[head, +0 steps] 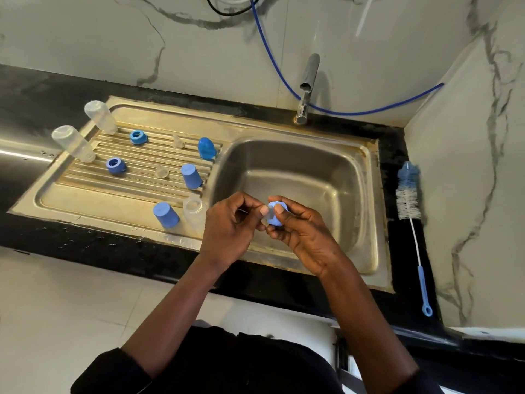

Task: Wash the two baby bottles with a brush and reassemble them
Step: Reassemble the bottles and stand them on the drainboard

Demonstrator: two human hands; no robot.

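My left hand (pixel 227 231) pinches a clear teat (pixel 264 216) into the blue collar (pixel 276 214) my right hand (pixel 302 237) grips; reassembly looks barely begun, bottles (pixel 100 116) unassembled.

Pale marble-look walls (pixel 85 38) with grey veins meet in a corner on the right. A black stone counter (pixel 42 89) runs along them, with a steel sink (pixel 284 129) set into it, its ribbed draining board (pixel 99 200) on the left. A chrome tap (pixel 308 81) stands behind the basin. A blue hose (pixel 267 58) loops down the wall. The floor (pixel 56 294) is pale tile.
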